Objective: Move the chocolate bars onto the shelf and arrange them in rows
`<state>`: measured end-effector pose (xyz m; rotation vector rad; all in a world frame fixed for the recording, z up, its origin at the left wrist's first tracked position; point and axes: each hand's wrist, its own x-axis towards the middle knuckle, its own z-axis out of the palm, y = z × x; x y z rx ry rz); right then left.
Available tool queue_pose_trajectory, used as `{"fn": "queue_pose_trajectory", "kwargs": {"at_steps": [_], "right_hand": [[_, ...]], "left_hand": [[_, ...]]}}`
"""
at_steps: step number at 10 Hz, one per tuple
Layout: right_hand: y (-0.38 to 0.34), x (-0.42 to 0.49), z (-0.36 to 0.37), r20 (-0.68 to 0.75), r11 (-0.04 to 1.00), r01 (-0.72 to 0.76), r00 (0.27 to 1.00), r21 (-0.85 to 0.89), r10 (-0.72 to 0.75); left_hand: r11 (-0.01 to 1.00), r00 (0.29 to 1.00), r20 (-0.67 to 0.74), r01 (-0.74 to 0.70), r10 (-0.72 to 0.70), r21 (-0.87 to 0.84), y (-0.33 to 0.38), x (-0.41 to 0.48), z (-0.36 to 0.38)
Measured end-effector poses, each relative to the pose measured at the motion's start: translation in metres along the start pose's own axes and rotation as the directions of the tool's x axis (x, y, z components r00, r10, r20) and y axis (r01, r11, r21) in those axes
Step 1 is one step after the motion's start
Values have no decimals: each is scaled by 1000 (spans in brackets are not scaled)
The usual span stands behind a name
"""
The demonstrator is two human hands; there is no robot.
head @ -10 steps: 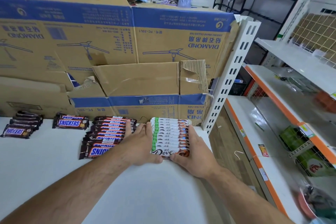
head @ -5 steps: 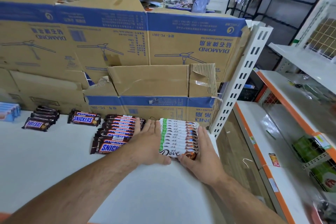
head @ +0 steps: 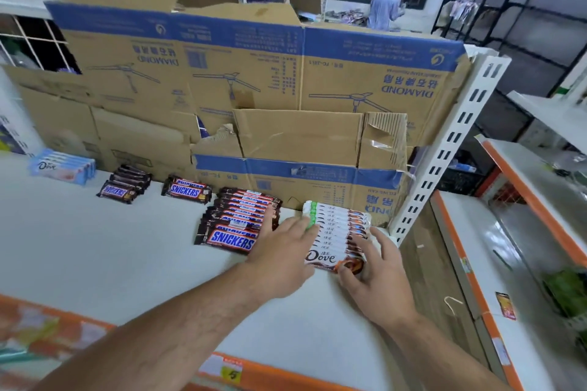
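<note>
Grip slack on both sides: the left hand (head: pixel 286 252) is lying flat, fingers straight, against the left flank of the Dove row (head: pixel 336 232), its fingertips covering the green ends. The right hand (head: pixel 376 267) is splaying its fingers along the right flank, thumb touching the front bar. The row is resting on the white shelf (head: pixel 95 263), just beside the Snickers row (head: pixel 238 225). Compared with half a second ago, the right fingers are spreading wider, and the row is staying put.
</note>
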<state>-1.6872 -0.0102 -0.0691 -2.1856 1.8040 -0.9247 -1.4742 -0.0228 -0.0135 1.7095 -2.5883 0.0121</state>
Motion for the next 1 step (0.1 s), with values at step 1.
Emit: {"fn": "queue_pose_trajectory", "kwargs": {"at_steps": [1], "right_hand": [[-16, -9, -8, -69, 990, 84, 993, -114, -92]], "left_hand": [[999, 997, -68, -43, 42, -21, -14, -30, -2]]}}
